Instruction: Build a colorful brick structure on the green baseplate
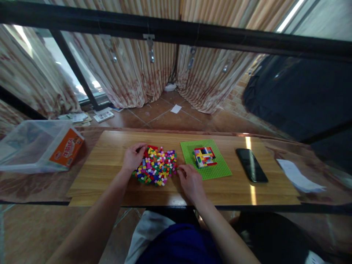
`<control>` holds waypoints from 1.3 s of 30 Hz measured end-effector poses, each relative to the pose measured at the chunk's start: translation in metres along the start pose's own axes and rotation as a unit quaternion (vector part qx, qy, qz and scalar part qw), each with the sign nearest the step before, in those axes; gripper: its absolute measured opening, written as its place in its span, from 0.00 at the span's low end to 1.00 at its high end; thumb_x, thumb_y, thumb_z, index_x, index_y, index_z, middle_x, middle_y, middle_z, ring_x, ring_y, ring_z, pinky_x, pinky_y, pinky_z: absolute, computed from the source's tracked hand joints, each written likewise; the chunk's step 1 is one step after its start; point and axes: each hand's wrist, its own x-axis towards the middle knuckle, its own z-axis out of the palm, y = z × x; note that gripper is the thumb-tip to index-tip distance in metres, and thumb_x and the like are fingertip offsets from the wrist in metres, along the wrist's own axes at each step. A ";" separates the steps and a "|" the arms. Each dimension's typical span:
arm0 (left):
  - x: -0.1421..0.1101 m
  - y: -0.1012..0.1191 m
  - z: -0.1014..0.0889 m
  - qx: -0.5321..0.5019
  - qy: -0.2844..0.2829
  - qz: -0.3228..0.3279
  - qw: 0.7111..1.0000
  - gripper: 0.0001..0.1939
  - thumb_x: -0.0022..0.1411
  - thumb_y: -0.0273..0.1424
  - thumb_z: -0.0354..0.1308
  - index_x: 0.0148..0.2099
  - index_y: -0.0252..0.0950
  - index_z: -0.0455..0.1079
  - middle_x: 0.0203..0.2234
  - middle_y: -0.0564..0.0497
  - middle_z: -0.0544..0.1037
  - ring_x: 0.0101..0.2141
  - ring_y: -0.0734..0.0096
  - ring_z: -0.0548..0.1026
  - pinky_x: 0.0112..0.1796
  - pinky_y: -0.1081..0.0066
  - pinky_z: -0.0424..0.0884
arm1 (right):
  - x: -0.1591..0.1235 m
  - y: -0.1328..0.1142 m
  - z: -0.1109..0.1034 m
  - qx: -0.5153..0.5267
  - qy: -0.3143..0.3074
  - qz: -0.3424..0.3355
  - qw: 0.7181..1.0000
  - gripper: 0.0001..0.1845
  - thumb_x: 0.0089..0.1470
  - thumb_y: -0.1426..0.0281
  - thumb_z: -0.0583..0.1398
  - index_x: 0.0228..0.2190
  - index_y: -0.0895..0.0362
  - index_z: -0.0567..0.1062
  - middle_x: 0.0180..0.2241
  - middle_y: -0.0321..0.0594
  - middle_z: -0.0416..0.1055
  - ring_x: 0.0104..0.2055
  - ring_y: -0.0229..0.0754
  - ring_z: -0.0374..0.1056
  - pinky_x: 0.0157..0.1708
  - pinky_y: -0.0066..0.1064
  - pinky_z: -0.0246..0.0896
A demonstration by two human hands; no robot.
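Note:
A loose heap of small multicoloured building bricks [158, 167] lies on the wooden board [115, 141]. My left hand [133, 157] is at the heap's upper left edge, fingers and thumb drawn together beside some red bricks; whatever is between the fingertips is hidden. At the heap's right edge, my right hand [191, 181] has its thumb and index finger closed in a pinch, and anything held there is too small to name. Just beyond that hand lies a green studded baseplate [220, 168], bearing a low multicoloured brick build [204, 157] with red strips along its edges.
A black phone [251, 165] lies on the board's right side, with folded white paper [299, 176] beyond it. A clear plastic bin [35, 146] with an orange label stands at the left. A dark metal bar [170, 27] crosses above, before striped curtains [148, 73].

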 end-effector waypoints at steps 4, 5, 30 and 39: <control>0.000 -0.001 0.000 0.004 0.001 0.000 1.000 0.15 0.60 0.36 0.52 0.42 0.37 0.76 0.40 0.48 0.81 0.41 0.64 0.77 0.48 0.65 0.72 | 0.005 -0.002 0.005 -0.008 -0.003 0.012 1.000 0.09 0.59 0.70 0.56 0.38 0.57 0.76 0.37 0.41 0.73 0.37 0.40 0.69 0.38 0.29 0.62; 0.000 -0.001 0.000 0.004 0.001 -0.001 1.000 0.15 0.60 0.37 0.52 0.42 0.37 0.76 0.40 0.48 0.81 0.41 0.64 0.77 0.48 0.65 0.72 | 0.007 -0.003 0.006 -0.012 -0.003 0.014 1.000 0.09 0.59 0.69 0.56 0.38 0.56 0.76 0.37 0.41 0.73 0.37 0.40 0.69 0.38 0.29 0.62; 0.000 -0.003 0.000 -0.002 -0.003 -0.004 1.000 0.15 0.60 0.37 0.52 0.42 0.37 0.76 0.41 0.48 0.81 0.42 0.63 0.77 0.49 0.64 0.71 | 0.006 0.001 0.022 -0.023 0.031 0.004 0.999 0.16 0.62 0.73 0.49 0.32 0.57 0.76 0.31 0.41 0.71 0.33 0.39 0.67 0.34 0.28 0.58; 0.000 -0.002 0.001 -0.001 -0.001 -0.011 1.000 0.15 0.60 0.37 0.52 0.42 0.37 0.76 0.41 0.48 0.81 0.42 0.64 0.77 0.49 0.65 0.71 | 0.012 -0.002 0.022 -0.090 0.019 0.011 0.996 0.15 0.63 0.73 0.49 0.32 0.56 0.75 0.32 0.42 0.70 0.33 0.38 0.67 0.31 0.27 0.56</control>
